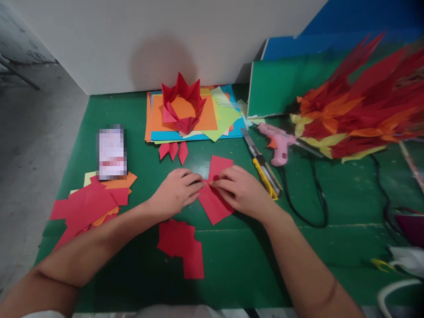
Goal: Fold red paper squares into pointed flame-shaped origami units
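Note:
Both hands meet over a red sheet of paper (pixel 217 205) at the middle of the table. My left hand (pixel 180 190) pinches it near its upper left with fingertips together. From the other side, my right hand (pixel 240 190) grips the same area, thumb and fingers closed on it. Another red piece (pixel 220 167) shows just above my right fingers; I cannot tell whether it joins the sheet. Small red folded diamonds (pixel 173 151) lie beyond the hands. Cut red paper pieces (pixel 182 243) lie nearer me, below my left hand.
A red folded paper ring (pixel 188 126) rests on stacked coloured paper (pixel 208 108). A yellow cutter knife (pixel 263 170) and pink glue gun (pixel 280 143) with black cord lie right. Paper flowers (pixel 364 106) stand far right. A phone (pixel 111 152) and paper scraps (pixel 92 201) are left.

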{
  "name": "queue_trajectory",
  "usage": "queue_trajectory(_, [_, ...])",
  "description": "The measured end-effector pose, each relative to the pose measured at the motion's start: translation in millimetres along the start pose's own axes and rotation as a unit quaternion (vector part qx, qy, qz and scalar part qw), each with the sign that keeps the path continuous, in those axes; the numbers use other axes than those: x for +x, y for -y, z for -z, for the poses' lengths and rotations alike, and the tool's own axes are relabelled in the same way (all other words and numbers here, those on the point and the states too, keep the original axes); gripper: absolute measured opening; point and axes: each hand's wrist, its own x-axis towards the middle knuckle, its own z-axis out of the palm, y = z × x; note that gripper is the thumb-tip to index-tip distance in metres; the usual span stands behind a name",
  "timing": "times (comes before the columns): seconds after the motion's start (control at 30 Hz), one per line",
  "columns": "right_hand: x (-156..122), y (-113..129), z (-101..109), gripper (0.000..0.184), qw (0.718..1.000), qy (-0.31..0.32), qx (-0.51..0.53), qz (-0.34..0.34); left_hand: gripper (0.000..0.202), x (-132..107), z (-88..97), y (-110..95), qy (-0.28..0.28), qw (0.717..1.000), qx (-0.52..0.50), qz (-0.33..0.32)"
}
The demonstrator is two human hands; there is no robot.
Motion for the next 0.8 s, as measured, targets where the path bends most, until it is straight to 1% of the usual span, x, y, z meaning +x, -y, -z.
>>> queue_trajectory(0.07, [-1, 0, 2, 0.022, 1.0, 0.003, -0.007, -0.003, 0.026, 0, 0.6, -1, 0.004, 1.0, -0.002, 0.002])
queue_trajectory(0.17, [-2, 0, 3, 0.024, 1.0, 0.012, -0.019, -0.004, 0.026, -1, 0.2, -1, -0.006, 1.0, 0.001, 0.01])
queue_trajectory(0.3, [2, 3, 0, 0.026, 0.999, 0.026, -0.034, -0.004, 0.023, -3, -2.2, -1, -0.025, 0.999, 0.013, 0.017])
queue_trajectory(0.5, [8, 9, -5, 0.032, 0.996, 0.025, -0.084, -0.006, 0.023, -3, -3.5, -2, -0.026, 0.999, 0.021, 0.018])
queue_trajectory(0.7, [1, 2, 5, 0.031, 0.997, 0.013, -0.074, -0.011, 0.022, -2, -2.5, -5, -0.019, 1.0, 0.016, 0.013])
queue_trajectory(0.8, [-3, -1, 11, 0.03, 0.997, 0.009, -0.071, -0.026, 0.021, -1, -2.6, -5, -0.012, 1.0, -0.003, 0.01])
